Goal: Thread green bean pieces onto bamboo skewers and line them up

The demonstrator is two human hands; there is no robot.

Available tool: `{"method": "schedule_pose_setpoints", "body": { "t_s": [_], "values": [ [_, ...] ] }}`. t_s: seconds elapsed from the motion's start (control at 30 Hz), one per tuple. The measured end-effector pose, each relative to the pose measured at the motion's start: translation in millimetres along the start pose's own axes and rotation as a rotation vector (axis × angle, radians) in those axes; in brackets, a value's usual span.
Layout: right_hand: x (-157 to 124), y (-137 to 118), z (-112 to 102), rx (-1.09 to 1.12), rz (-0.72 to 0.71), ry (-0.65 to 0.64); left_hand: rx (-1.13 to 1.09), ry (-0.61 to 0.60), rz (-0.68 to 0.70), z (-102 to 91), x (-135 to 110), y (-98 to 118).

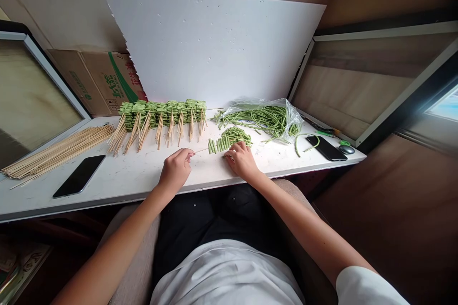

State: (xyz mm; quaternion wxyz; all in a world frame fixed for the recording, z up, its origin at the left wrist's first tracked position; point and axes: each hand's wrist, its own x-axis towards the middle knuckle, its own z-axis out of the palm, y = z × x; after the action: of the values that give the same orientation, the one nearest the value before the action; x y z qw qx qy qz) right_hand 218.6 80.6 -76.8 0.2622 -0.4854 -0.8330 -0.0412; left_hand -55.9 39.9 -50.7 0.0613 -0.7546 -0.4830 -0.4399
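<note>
Skewer (201,150) seems light and stiff; left hand (178,164) pinches its bare end, a good hold. Right hand (243,159) curls near snappable-looking beans (219,144); its grip I cannot tell.

Light moderate, soft and diffuse; brightest patch a blue-white pane (445,105) at the right edge, washed out. Foam board (214,43) fairly evenly lit, pale grey; white tabletop (139,178) likewise. Faint glints on the clear plastic bag (292,115). Deep shade beneath the table, lower left; upper right corner falls off to black. Wide-angle stretch strong towards the margins, window frames (386,31) splayed. Green bean pieces (219,144) on the skewer distinct, finer texture soft. Carton (107,78) print legible only in part.
</note>
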Motion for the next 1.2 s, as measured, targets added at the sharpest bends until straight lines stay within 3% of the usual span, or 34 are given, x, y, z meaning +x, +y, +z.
{"method": "schedule_pose_setpoints", "body": {
  "t_s": [0.17,0.3,0.43,0.53,0.77,1.2],
  "values": [
    [3.3,8.6,-10.5,0.254,-0.013,0.112,-0.015,0.02,0.012,-1.8,0.1,-2.4],
    [9.6,19.6,-23.8,0.734,0.231,0.275,-0.004,0.07,0.056,-4.2,1.2,-2.9],
    [15.1,18.9,-35.3,1.315,0.538,0.237,-0.017,0.096,0.049,-5.1,1.9,-0.3],
    [16.3,12.2,-43.2,1.547,0.579,0.169,-0.013,0.096,0.031,-4.5,1.7,1.2],
    [14.9,5.3,-53.0,1.732,0.534,0.101,-0.016,0.066,0.011,-2.2,0.4,3.5],
    [14.3,1.2,-50.9,1.706,0.543,0.105,-0.007,0.05,-0.001,-1.6,0.0,3.3]
  ]
}}
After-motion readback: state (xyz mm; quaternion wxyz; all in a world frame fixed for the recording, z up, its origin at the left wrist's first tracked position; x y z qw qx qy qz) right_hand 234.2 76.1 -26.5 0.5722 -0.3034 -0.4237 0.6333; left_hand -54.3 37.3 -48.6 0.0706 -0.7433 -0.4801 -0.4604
